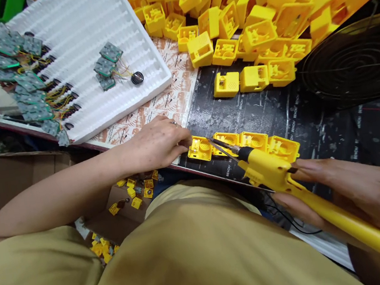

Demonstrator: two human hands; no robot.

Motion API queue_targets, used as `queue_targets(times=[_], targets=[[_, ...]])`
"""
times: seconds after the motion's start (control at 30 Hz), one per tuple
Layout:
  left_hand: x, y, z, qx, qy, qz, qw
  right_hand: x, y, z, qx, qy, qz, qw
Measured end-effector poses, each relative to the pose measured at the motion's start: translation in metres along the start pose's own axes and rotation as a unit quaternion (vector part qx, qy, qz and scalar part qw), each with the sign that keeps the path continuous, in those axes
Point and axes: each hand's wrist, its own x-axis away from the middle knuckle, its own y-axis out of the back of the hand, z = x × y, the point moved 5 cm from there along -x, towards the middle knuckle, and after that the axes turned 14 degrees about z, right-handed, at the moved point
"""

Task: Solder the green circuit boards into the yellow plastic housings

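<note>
Noted nearest: khaki clothing [197,249], with scattered yellow pieces [136,202] on cardboard [114,232] below the table edge at left. At near right, observed the right hand [367,184] closed firmly around a yellow soldering tool [270,169], aimed left and slightly far. Traced its thin tip to the right side of the leftmost casing [200,149]; too small to tell whether touching. Counted four open casings [255,139] in a line on the black sheet [235,113] by the near edge, including that one at the left end. Found the left hand [160,142] at the same casing's left side, thumb and forefinger narrowly set; cannot tell whether pinching it. Next farther, logged three more casings [254,79] side by side. To the far left, recorded a white ridged tray [67,37] bearing circuit boards [30,82], crowded along its left side, a few others beside a round dark part [137,78]. To the far right, noted a round black grille [357,59]. Farthest, sighted a large heap of yellow casings [259,30].
</note>
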Motion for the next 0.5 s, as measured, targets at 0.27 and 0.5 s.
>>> queue_targets(times=[0.27, 0.5], targets=[[0.001, -0.007, 0.003, -0.069, 0.016, -0.077, 0.995, 0.006, -0.009, 0.002, 0.004, -0.042, -0.008, 0.999], [0.005, -0.012, -0.004, -0.103, 0.012, -0.11, 0.988, 0.009, -0.013, 0.002, -0.032, -0.081, -0.032, 0.996]])
